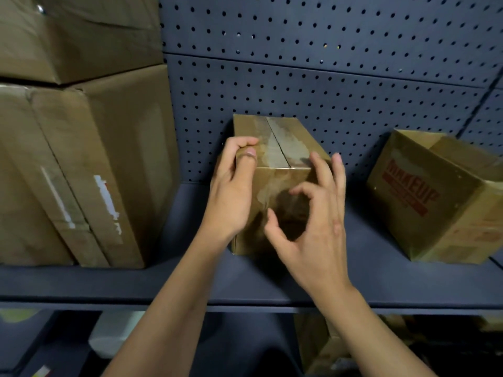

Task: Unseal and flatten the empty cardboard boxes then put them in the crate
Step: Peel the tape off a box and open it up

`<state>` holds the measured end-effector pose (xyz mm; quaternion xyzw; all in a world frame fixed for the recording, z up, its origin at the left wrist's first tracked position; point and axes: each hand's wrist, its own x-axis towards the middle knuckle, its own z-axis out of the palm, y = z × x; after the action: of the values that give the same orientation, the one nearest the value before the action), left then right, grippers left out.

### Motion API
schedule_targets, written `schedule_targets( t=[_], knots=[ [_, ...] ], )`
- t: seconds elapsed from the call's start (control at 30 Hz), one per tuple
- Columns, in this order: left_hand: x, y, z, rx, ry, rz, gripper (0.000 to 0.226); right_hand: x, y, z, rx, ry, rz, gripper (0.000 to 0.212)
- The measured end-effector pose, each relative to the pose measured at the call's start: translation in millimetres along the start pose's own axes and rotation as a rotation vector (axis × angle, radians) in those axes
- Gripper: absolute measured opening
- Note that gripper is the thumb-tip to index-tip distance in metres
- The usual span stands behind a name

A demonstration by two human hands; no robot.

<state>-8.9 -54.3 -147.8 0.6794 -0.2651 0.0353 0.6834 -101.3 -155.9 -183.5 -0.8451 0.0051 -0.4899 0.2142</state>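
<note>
A small sealed cardboard box stands on the dark shelf against the pegboard, with clear tape along its top seam. My left hand grips the box's top left corner, fingers curled over the top and thumb on the front face. My right hand hovers in front of the box's front face. Its index finger and thumb curve toward each other without closing, and the other fingers reach up to the top front edge. Whether they touch the box I cannot tell.
Two large taped cardboard boxes are stacked at the left of the shelf. An open box with red "MAKEUP" lettering sits tilted at the right. A dark pegboard wall backs the shelf. More cardboard lies below.
</note>
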Motion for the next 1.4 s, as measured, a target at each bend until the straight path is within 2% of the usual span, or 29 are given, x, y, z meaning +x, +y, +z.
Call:
schedule_targets(
  t=[0.1, 0.43, 0.63, 0.87, 1.07, 1.23, 1.3, 1.4],
  knots=[
    [0, 0, 0, 0.008, 0.004, 0.013, 0.027, -5, -1, 0, -0.024, -0.030, 0.026, 0.031],
    [1, -1, 0, 0.012, 0.018, 0.024, 0.033, -7, -4, 14, -0.023, 0.084, 0.027, 0.011],
    [2, -2, 1, 0.013, 0.028, 0.015, 0.032, -7, -4, 14, -0.090, 0.064, -0.005, 0.009],
    [4, -5, 0, 0.023, 0.027, 0.026, 0.032, -6, -1, 10, -0.186, 0.005, -0.027, 0.010],
    [5, -7, -1, 0.026, 0.022, 0.033, 0.032, 1, 11, -6, -0.050, 0.007, -0.041, 0.013],
    [5, -7, -1, 0.002, 0.011, 0.043, 0.032, -4, 7, -11, 0.006, -0.095, -0.043, 0.037],
    [5, -7, -1, -0.008, 0.003, 0.041, 0.031, -4, 8, -8, -0.029, -0.077, -0.052, 0.042],
    [5, -7, 0, -0.003, 0.017, 0.040, 0.030, -3, 14, -3, -0.100, -0.025, -0.090, 0.035]
  ],
)
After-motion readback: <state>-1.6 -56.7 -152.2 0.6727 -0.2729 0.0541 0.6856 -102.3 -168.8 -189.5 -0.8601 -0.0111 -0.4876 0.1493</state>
